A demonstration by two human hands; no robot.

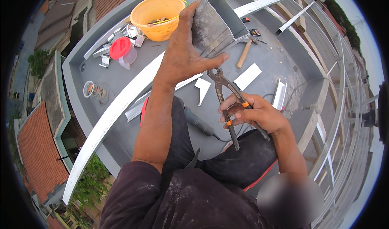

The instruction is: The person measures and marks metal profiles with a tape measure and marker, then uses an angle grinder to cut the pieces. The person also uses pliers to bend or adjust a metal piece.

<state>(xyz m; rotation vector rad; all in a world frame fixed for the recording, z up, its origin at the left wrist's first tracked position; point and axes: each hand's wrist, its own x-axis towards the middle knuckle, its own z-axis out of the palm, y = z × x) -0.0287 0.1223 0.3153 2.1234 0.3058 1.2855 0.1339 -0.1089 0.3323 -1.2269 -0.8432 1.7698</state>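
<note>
My left hand (180,52) is raised at the top middle and wrapped round a grey metal box-shaped profile (212,24). The profile's hollow end faces up and to the right. Just below it, my right hand (261,113) grips a pair of pincers (219,80) with dark handles and orange bands. The handles are spread, with fingers between and around them. The pincers' jaws point up, close beneath my left thumb and the profile's lower edge; whether they touch it I cannot tell.
A long pale metal strip (107,117) runs under my left arm past the ledge. On the grey floor lie a power tool (198,121), a hammer (244,54) and metal offcuts (248,77). Farther off stand an orange bucket (156,14) and a red-lidded tub (121,48). Metal framing (340,95) fills the right.
</note>
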